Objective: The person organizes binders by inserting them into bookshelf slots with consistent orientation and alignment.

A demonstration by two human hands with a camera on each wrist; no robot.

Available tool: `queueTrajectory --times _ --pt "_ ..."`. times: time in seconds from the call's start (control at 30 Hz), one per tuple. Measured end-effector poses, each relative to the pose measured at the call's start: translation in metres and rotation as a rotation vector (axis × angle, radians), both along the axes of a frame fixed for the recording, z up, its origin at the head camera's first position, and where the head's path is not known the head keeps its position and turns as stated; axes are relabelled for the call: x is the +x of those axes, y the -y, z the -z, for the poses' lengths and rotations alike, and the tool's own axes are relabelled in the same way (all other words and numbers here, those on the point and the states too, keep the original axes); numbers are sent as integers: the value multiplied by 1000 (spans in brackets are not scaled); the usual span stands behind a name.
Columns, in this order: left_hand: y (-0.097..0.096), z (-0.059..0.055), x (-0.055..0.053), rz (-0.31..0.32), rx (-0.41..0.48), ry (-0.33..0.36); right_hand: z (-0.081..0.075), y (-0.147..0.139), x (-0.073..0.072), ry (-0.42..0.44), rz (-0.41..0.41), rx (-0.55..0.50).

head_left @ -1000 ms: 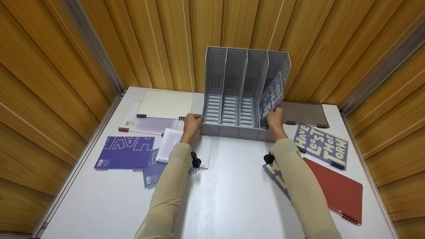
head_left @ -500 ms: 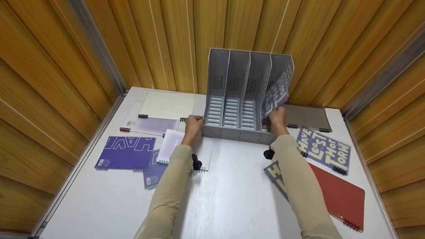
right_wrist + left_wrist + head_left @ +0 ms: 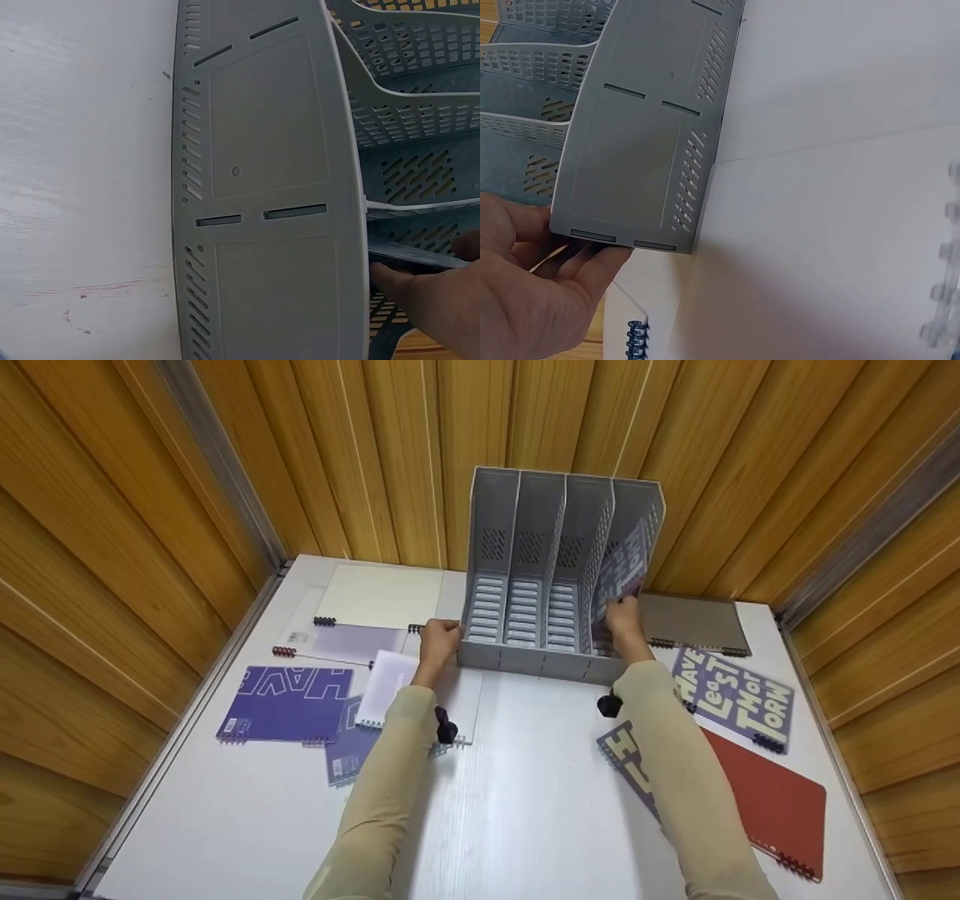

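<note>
A grey file organizer (image 3: 540, 660) with several upright compartments stands against the back wall. My left hand (image 3: 439, 645) grips its left front corner; in the left wrist view the fingers (image 3: 604, 270) curl under the edge and the thumb lies on the inner side. A purple notebook with pale lettering (image 3: 626, 562) stands tilted inside the rightmost compartment. My right hand (image 3: 626, 622) pinches its near lower edge. The right wrist view shows the notebook (image 3: 412, 253) edge-on between the thumb and fingers, behind the organizer's front wall.
On the left lie a cream notebook (image 3: 382, 592), a purple notebook (image 3: 289, 701) and several pale ones, partly overlapping. On the right are a brown notebook (image 3: 694, 622), a lettered one (image 3: 739, 697) and a red one (image 3: 784, 795). Another lettered notebook (image 3: 626, 757) is partly under the right forearm.
The notebook in my right hand has gone slightly deeper into the rightmost compartment. My left hand keeps its grip on the corner. The head view has shifted a little.
</note>
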State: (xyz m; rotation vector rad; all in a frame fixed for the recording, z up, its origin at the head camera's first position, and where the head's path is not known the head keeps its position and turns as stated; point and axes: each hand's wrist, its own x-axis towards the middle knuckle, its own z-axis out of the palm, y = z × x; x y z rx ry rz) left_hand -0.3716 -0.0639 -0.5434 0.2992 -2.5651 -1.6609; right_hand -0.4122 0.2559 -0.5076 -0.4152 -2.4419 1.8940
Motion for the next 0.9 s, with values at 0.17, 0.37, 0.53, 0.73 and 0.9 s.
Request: queueTrajectory --times 0.17,0.37,0.53,0.73,0.9 --pt "-6 2 -1 -19 -14 -15 -4 -3 12 27 -71 -72" --pt "-9 3 -2 -36 -103 -54 -4 3 31 4 -135 8" --pt "-9 3 -5 -29 -112 -76 -6 17 51 -19 -170 189" --pt "-8 1 -5 50 -173 -55 -9 49 81 -192 -190 437" --pt "-1 -1 3 194 -291 -16 -2 78 116 -288 -320 482"
